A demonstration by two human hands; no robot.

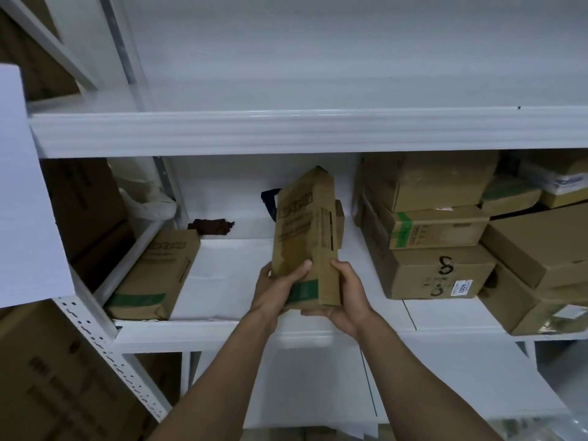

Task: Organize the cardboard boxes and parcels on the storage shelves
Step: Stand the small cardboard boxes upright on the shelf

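A tall narrow cardboard box with a green tape band stands on end over the middle of the white shelf. My left hand grips its lower left side, thumb across the front. My right hand holds its lower right edge and underside. A second, similar box with green tape lies flat at the shelf's left end. A smaller box is partly hidden behind the held one.
A stack of cardboard boxes fills the right of the shelf, with more parcels beyond it. A dark brown cloth lies at the back. Large boxes stand on the neighbouring rack at left. The upper shelf beam runs overhead.
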